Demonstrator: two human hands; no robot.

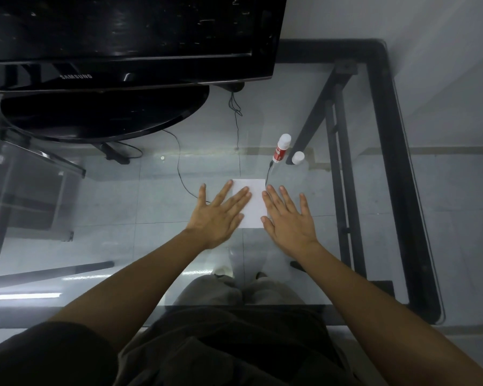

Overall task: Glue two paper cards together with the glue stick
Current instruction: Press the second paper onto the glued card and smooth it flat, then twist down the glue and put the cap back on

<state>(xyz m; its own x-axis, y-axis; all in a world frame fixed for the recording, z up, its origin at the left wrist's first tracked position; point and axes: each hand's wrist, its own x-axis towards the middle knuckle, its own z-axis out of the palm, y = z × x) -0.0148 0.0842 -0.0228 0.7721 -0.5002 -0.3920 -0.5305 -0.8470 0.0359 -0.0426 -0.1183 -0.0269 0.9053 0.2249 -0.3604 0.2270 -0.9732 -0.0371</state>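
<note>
- White card (253, 203) lies mid-frame on the glass table (151, 190), perhaps two stacked.
- Left hand (219, 215) and right hand (287, 218) press flat, fingers spread, gripping nothing.
- Glue stick (281, 149) stands above right, beside its cap (298, 157).

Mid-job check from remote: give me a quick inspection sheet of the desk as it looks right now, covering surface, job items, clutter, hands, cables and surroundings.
Surface: glass tabletop on a black frame, floor tiles visible through it.
Job's things: white paper card flat on the glass; only one sheet outline is visible, so whether a second lies under it cannot be told. Glue stick standing beyond the card, its white cap off and beside it.
Clutter: nothing seen.
Hands: left hand and right hand both flat and open, fingers pressing on the card's side edges.
Cables: thin black cable running from the monitor toward the card.
Surroundings: black monitor on its stand at the far left; pale wall behind.
</note>
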